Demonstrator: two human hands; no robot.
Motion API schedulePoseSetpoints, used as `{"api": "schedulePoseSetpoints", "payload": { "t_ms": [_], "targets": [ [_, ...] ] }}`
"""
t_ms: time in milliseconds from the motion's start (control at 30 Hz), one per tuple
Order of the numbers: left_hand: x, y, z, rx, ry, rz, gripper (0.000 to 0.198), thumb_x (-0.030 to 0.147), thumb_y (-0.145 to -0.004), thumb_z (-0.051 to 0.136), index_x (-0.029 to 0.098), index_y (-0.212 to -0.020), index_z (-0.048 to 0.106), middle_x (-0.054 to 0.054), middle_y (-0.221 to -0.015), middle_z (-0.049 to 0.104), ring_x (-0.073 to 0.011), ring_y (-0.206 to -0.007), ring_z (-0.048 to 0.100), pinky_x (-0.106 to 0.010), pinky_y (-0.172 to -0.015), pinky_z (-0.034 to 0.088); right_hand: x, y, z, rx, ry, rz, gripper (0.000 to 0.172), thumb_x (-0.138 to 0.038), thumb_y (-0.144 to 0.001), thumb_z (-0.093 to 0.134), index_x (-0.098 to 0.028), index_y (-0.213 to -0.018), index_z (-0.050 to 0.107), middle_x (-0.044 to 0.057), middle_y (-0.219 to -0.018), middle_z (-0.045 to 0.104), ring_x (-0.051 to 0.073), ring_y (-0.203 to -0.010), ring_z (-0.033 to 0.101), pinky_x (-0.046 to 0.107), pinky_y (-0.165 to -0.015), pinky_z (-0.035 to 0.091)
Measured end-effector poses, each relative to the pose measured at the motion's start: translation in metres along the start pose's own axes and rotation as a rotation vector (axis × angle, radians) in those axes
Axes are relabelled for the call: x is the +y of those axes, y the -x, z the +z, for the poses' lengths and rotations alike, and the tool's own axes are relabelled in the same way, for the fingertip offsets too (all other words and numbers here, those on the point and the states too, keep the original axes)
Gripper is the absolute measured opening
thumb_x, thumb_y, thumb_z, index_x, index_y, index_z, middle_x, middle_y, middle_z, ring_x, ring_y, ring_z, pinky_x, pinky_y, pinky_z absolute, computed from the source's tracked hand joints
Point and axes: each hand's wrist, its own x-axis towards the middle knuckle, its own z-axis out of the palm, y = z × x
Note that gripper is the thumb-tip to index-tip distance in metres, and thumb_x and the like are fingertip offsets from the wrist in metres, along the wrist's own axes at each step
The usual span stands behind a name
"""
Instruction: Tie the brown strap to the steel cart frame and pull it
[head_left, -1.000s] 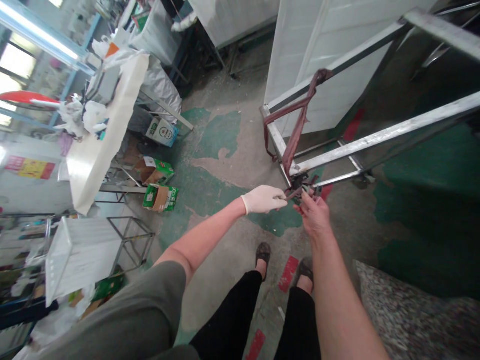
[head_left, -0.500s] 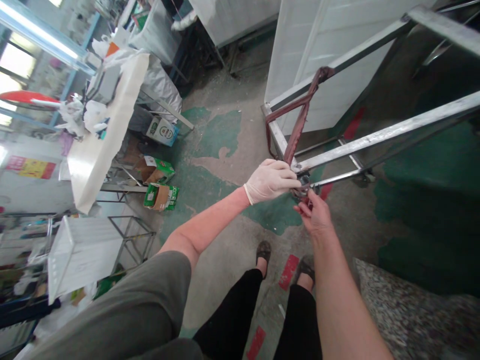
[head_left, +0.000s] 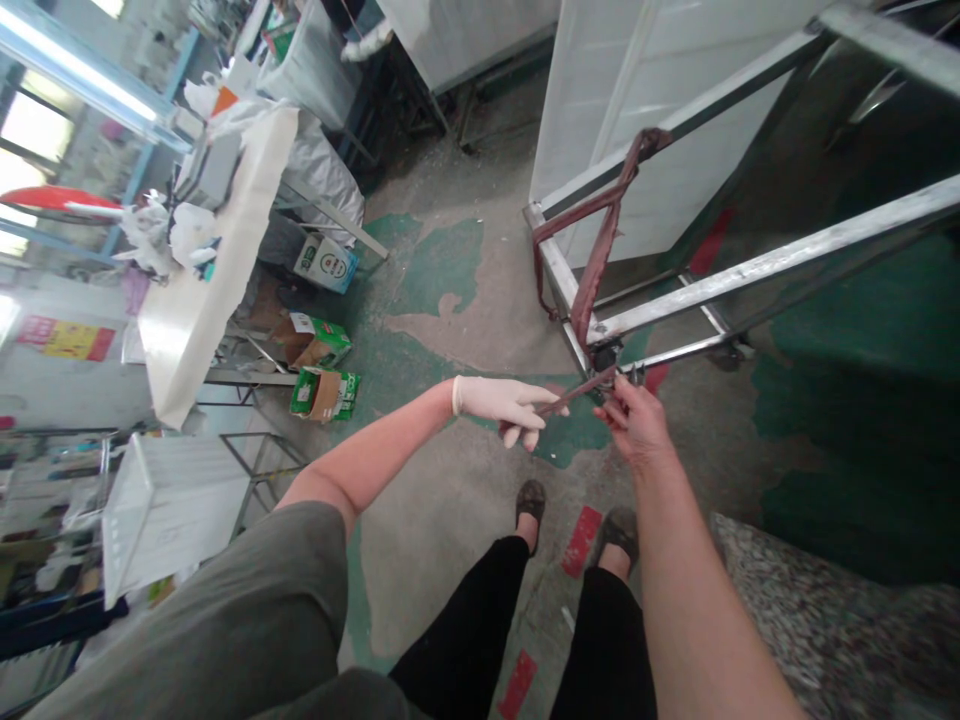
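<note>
The white-gloved left hand (head_left: 501, 402) and bare right hand (head_left: 639, 420), set apart, are gripping a thin maroon cloth strip (head_left: 581, 391) running straight between them, beside a silver metal frame (head_left: 780, 261). A wider maroon cloth strap (head_left: 600, 262) is looping around it, a white panel (head_left: 600, 85) is standing behind, and green cardboard boxes (head_left: 349, 395) are sitting near a white counter (head_left: 191, 320)

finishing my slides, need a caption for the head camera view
Gloved left hand and bare right hand hold a reddish-brown strip beside a metal frame.
</note>
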Motion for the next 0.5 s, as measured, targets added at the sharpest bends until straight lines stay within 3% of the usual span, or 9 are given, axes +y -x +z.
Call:
{"api": "schedulePoseSetpoints", "payload": {
  "t_ms": [67,100,167,200,267,300,400,467,500],
  "targets": [
    [-0.015,0.019,-0.005,0.171,-0.072,-0.060,0.079,0.024,-0.091,0.053,0.021,-0.161,0.016,-0.004,-0.093,0.075,-0.0097,-0.052,0.064,-0.020,-0.055,0.048,-0.002,0.001,0.001,-0.006,0.005,-0.007,0.057,-0.048,-0.051,0.094,-0.018,-0.071,0.049,-0.012,-0.051,0.043,0.000,-0.036,0.022,0.021,-0.046,0.056],
    [-0.022,0.027,-0.005,0.304,-0.189,-0.109,0.081,0.022,-0.091,0.053,0.021,-0.162,0.015,-0.005,-0.094,0.076,-0.0105,-0.054,0.064,-0.021,-0.057,0.049,-0.003,0.002,0.001,-0.007,0.005,-0.008,0.059,-0.050,-0.049,0.094,-0.018,-0.070,0.049,-0.012,-0.051,0.043,0.000,-0.036,0.022,0.021,-0.046,0.056],
    [-0.033,0.041,0.003,0.514,-0.463,-0.201,0.065,0.020,-0.091,0.051,0.017,-0.155,0.041,-0.008,-0.092,0.078,-0.0145,-0.063,0.068,-0.024,-0.064,0.050,-0.005,0.003,0.004,0.005,0.006,-0.002,0.060,-0.051,-0.047,0.094,-0.018,-0.070,0.050,-0.012,-0.050,0.043,0.001,-0.036,0.021,0.022,-0.046,0.056],
    [-0.035,0.045,0.013,0.548,-0.567,-0.209,0.052,0.022,-0.093,0.050,0.017,-0.144,0.056,-0.009,-0.095,0.079,-0.0173,-0.073,0.071,-0.025,-0.071,0.051,-0.006,0.004,0.005,0.023,0.014,0.003,0.058,-0.050,-0.048,0.094,-0.018,-0.072,0.051,-0.012,-0.051,0.045,0.001,-0.036,0.022,0.022,-0.047,0.056],
    [-0.036,0.042,0.045,0.487,-0.689,-0.080,0.039,0.030,-0.097,0.049,0.020,-0.127,0.071,-0.010,-0.110,0.077,-0.0212,-0.098,0.072,-0.027,-0.085,0.051,-0.007,0.008,0.009,0.079,0.057,0.038,0.051,-0.049,-0.059,0.091,-0.018,-0.079,0.055,-0.009,-0.058,0.056,0.001,-0.036,0.022,0.021,-0.045,0.053],
    [-0.034,0.036,0.065,0.450,-0.729,0.045,0.039,0.034,-0.100,0.046,0.022,-0.127,0.071,-0.008,-0.116,0.076,-0.0206,-0.104,0.071,-0.026,-0.089,0.050,-0.008,0.012,0.010,0.091,0.079,0.083,0.046,-0.051,-0.068,0.086,-0.018,-0.084,0.058,-0.005,-0.066,0.063,0.001,-0.036,0.021,0.020,-0.043,0.051],
    [-0.025,-0.001,0.123,0.357,-0.952,0.273,0.041,0.038,-0.102,0.040,0.024,-0.124,0.072,-0.006,-0.095,0.078,-0.0187,-0.087,0.072,-0.027,-0.071,0.050,-0.009,0.035,0.007,-0.003,0.086,0.313,0.054,-0.068,-0.092,0.052,-0.016,-0.099,0.065,0.010,-0.094,0.073,0.001,-0.035,0.020,0.021,-0.040,0.047],
    [-0.019,-0.027,0.144,0.243,-0.975,0.314,0.039,0.043,-0.100,0.043,0.023,-0.104,0.076,-0.005,-0.083,0.076,-0.0183,-0.076,0.070,-0.028,-0.061,0.047,-0.013,0.056,-0.002,-0.078,0.028,0.395,0.060,-0.070,-0.094,0.045,-0.016,-0.103,0.068,0.009,-0.092,0.072,0.000,-0.035,0.019,0.022,-0.041,0.047],
    [-0.018,-0.038,0.146,0.159,-0.902,0.311,0.041,0.049,-0.099,0.044,0.023,-0.096,0.076,-0.004,-0.082,0.075,-0.0176,-0.074,0.070,-0.028,-0.060,0.046,-0.017,0.065,-0.009,-0.094,-0.008,0.377,0.053,-0.066,-0.092,0.054,-0.017,-0.103,0.069,0.005,-0.084,0.070,0.000,-0.035,0.018,0.021,-0.042,0.047]
  ]
}}
